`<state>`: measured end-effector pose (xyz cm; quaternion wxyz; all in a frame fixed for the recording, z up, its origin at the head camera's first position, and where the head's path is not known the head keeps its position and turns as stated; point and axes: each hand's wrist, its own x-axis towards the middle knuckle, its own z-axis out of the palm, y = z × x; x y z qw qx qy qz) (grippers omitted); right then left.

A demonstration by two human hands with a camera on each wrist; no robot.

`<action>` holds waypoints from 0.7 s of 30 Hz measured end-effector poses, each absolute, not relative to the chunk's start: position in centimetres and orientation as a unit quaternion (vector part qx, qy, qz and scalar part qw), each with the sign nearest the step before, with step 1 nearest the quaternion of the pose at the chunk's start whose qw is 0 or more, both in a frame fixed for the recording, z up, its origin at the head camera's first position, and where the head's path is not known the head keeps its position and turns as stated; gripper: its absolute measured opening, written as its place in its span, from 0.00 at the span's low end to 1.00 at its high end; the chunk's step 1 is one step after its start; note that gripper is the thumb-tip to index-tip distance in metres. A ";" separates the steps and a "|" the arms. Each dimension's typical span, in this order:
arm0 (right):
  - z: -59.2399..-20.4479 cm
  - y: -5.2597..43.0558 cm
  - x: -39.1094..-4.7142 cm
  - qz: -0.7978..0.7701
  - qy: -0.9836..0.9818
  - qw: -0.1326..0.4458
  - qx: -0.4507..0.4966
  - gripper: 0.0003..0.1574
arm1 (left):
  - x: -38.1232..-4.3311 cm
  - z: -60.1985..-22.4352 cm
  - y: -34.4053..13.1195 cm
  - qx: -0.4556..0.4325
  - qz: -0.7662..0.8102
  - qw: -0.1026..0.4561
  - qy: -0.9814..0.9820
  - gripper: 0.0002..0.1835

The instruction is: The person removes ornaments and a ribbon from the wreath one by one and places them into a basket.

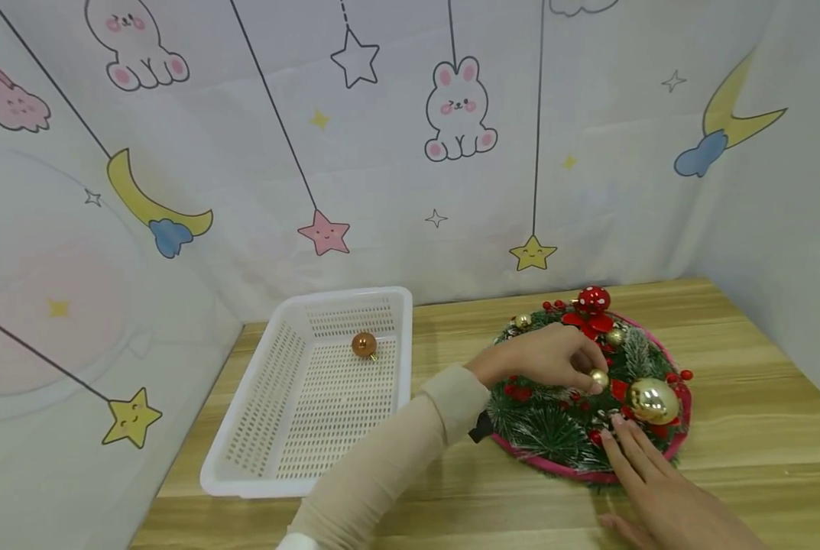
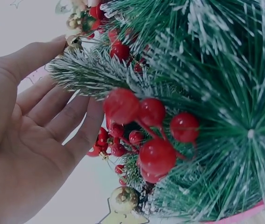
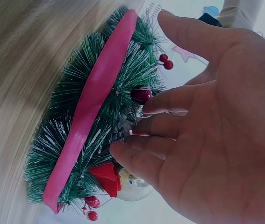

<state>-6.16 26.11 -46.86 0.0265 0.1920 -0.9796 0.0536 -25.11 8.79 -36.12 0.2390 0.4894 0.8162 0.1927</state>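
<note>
A round Christmas wreath (image 1: 547, 435) of frosted green needles, edged with pink ribbon (image 3: 92, 102), lies on the right part of the table. Over its middle, my left hand (image 1: 550, 355) pinches a small gold ball ornament (image 1: 598, 378) between thumb and fingers. That hand (image 2: 34, 126) appears beside red berries (image 2: 156, 156) in the left wrist view. My right hand (image 1: 667, 489) has its fingers stretched out, their tips touching the wreath's near right side. Close by sits a large shiny gold ball (image 1: 653, 401).
Left of the wreath stands a white plastic basket (image 1: 238, 412) with a copper-coloured ball ornament (image 1: 364, 344) inside. A red ball with white dots (image 1: 594, 299) tops the wreath's far side. Behind the wooden table (image 1: 740, 359) hangs a printed white cloth (image 1: 396, 176).
</note>
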 end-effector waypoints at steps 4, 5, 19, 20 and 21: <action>-46.9 26.1 -6.1 0.040 -0.978 0.041 0.198 0.60 | -25.3 -35.8 8.3 0.493 0.199 0.233 0.814 0.14; -46.9 26.0 -6.0 0.038 -0.978 0.044 0.199 0.60 | -25.4 -35.8 8.2 0.493 0.201 0.233 0.814 0.14; -47.0 26.0 -5.9 0.043 -0.979 0.040 0.193 0.58 | -26.2 -34.9 7.0 0.502 0.199 0.196 0.819 0.14; -46.9 26.0 -5.9 0.042 -0.980 0.039 0.192 0.58 | -26.2 -35.0 7.0 0.502 0.201 0.194 0.819 0.14; -47.0 26.0 -5.9 0.041 -0.979 0.042 0.194 0.58 | -26.3 -35.0 6.9 0.501 0.204 0.193 0.819 0.13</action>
